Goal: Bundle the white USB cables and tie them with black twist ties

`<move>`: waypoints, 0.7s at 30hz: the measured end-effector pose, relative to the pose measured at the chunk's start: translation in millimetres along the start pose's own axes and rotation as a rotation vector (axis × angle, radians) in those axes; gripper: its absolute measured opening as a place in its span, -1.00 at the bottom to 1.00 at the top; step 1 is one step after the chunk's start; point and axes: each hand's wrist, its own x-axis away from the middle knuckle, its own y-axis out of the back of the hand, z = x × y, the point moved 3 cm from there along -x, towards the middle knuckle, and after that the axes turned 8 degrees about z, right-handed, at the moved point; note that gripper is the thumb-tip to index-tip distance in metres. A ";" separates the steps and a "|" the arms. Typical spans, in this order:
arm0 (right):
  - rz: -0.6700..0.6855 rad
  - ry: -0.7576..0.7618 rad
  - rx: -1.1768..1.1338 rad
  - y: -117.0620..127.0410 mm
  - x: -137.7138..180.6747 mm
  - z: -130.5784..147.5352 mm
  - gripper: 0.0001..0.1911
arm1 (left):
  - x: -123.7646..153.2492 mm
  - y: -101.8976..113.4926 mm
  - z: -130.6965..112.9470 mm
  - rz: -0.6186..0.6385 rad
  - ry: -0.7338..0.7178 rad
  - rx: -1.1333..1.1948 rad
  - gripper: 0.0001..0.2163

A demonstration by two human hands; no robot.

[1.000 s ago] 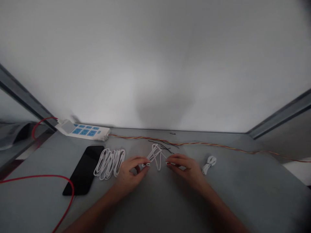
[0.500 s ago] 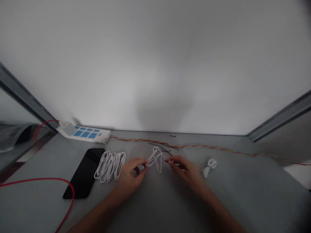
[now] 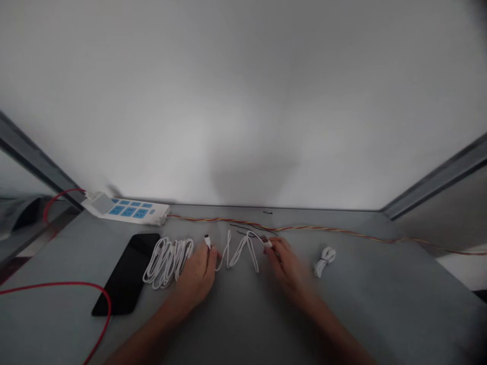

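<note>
A white USB cable [image 3: 238, 252] lies in loose zigzag folds on the grey table between my two hands. My left hand [image 3: 198, 274] is closed on one end of it, and the plug there points up and away with a dark tip. The other end's plug is pinched in my right hand [image 3: 287, 266], between thumb and fingers, pointing up and left. Just left of my left hand sits a row of coiled white cables [image 3: 167, 261]. A small tied bundle of white cable [image 3: 324, 260] rests to the right of my right hand.
A black phone [image 3: 127, 274] lies at the left, crossed by a red cable [image 3: 102, 291]. Behind it stands a white power strip [image 3: 131, 211] with a grey adapter. A twisted red-yellow cord [image 3: 315, 227] and thin dark ties [image 3: 243, 226] run before the white wall [image 3: 243, 126].
My left hand has shifted left and turned its plug upward. My right hand's plug has tilted up. The cable's folds have spread wider between the hands.
</note>
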 end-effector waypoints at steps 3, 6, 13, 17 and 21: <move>-0.020 -0.006 0.055 -6.8 2.9 -0.3 -0.74 | 1.0 -3.5 0.1 0.030 0.060 -0.015 -0.75; 0.087 -0.087 0.118 -17.4 6.4 -1.7 -0.70 | -0.1 -7.9 2.4 0.031 0.108 0.007 -0.73; 0.269 -0.320 0.105 -19.7 6.9 -2.0 -0.73 | -3.3 -12.4 4.6 0.031 0.084 0.069 -0.68; 0.207 -0.335 -0.049 -15.8 4.5 -8.3 -0.75 | -2.1 -12.1 3.0 0.077 0.070 0.069 -0.70; 0.071 -0.321 -0.343 -15.8 1.7 -15.7 -0.67 | -2.2 -10.4 5.0 0.054 0.078 0.114 -0.81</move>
